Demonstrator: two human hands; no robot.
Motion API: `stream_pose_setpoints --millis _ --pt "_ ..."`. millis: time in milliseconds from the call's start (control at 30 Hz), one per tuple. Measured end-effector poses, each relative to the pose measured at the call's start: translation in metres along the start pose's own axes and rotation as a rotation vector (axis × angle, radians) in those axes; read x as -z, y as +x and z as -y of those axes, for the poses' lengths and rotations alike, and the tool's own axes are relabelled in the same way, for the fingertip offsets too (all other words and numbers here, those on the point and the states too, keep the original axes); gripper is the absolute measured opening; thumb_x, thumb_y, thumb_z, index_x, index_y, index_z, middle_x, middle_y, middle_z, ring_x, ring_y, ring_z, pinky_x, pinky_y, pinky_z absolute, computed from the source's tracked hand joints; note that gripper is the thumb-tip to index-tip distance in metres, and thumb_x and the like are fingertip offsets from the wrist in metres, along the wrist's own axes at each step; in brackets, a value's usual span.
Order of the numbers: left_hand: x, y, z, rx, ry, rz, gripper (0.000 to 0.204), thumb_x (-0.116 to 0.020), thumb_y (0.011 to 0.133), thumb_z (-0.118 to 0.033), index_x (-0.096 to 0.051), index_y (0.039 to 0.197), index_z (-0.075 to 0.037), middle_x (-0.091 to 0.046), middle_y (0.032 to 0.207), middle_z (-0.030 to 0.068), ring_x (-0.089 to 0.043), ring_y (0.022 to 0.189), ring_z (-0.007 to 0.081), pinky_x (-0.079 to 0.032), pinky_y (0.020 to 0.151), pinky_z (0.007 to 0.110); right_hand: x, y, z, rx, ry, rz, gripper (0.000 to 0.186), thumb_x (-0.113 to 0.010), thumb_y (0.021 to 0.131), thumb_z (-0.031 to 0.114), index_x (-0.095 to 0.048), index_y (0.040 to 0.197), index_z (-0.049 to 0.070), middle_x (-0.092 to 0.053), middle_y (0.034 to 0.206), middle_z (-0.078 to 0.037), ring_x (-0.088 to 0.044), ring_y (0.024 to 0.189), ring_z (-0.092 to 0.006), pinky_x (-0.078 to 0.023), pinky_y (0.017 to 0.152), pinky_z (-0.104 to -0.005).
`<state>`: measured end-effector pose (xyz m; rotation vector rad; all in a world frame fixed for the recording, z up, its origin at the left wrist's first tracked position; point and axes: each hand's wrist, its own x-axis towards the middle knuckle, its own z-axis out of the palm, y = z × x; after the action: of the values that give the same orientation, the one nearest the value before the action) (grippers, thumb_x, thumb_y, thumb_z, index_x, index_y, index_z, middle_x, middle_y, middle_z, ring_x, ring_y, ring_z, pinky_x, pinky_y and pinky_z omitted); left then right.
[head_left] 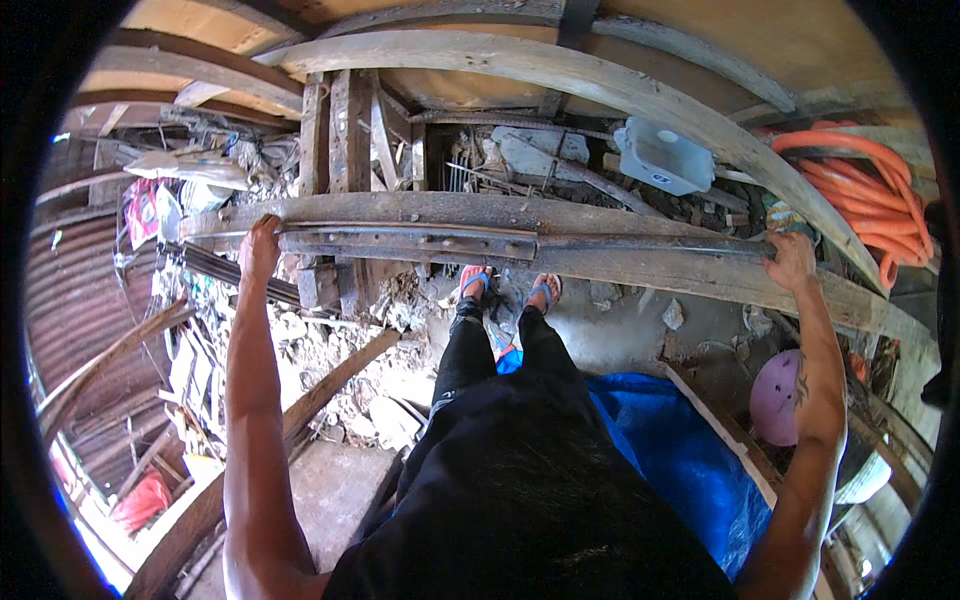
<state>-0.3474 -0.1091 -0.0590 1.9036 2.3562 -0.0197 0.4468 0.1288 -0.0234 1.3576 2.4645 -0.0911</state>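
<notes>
Two hands, spread wide, and both are on the strip [410, 241], that long dark metal piece lying lengthwise along the beam [450, 207]! The left hand [260, 250] is at the beam's left part, fingers curled and clamped on the strip's left end. Over to the beam's right part, and the right hand [793, 260] is clamped on the other end, its fingertips partly hidden. A step shows near mid-beam; whether the strip is one piece or two, I cannot tell.

Beyond the beam, right of its middle, sits a clear tub [663, 158], and farther right a coiled orange hose [865, 200]. Posts [350, 130] stand upright behind the beam's left half. On the near side, two sandalled feet [546, 290] are just below mid-beam, with a blue tarp [690, 460] nearer the body and a purple round thing [775, 398] below the beam's right part, beside the right forearm.
</notes>
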Motion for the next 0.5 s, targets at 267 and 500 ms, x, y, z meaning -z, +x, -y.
stream_pose_setpoints --millis 267,500 --pt "-0.001 0.002 -0.005 0.062 0.005 -0.028 0.026 -0.054 0.07 0.005 -0.056 0.095 -0.003 -0.057 0.095 0.0152 -0.055 0.086 0.0377 -0.045 0.07 0.043 -0.012 -0.008 0.021 -0.053 0.02 0.268 0.038 -0.069 0.062 0.027 -0.064 0.094 0.006 -0.063 0.082 -0.018 -0.059 0.083 -0.034 -0.045 0.08 -0.0411" --pt "0.004 0.001 0.001 -0.056 -0.014 -0.047 0.024 -0.053 0.067 0.006 -0.057 0.089 -0.003 -0.057 0.089 0.0151 -0.055 0.083 0.0376 -0.044 0.068 0.043 -0.006 -0.02 0.044 -0.187 0.071 0.185 0.036 -0.068 0.063 0.026 -0.065 0.092 0.005 -0.063 0.086 -0.02 -0.058 0.088 -0.0354 -0.045 0.081 -0.0417"
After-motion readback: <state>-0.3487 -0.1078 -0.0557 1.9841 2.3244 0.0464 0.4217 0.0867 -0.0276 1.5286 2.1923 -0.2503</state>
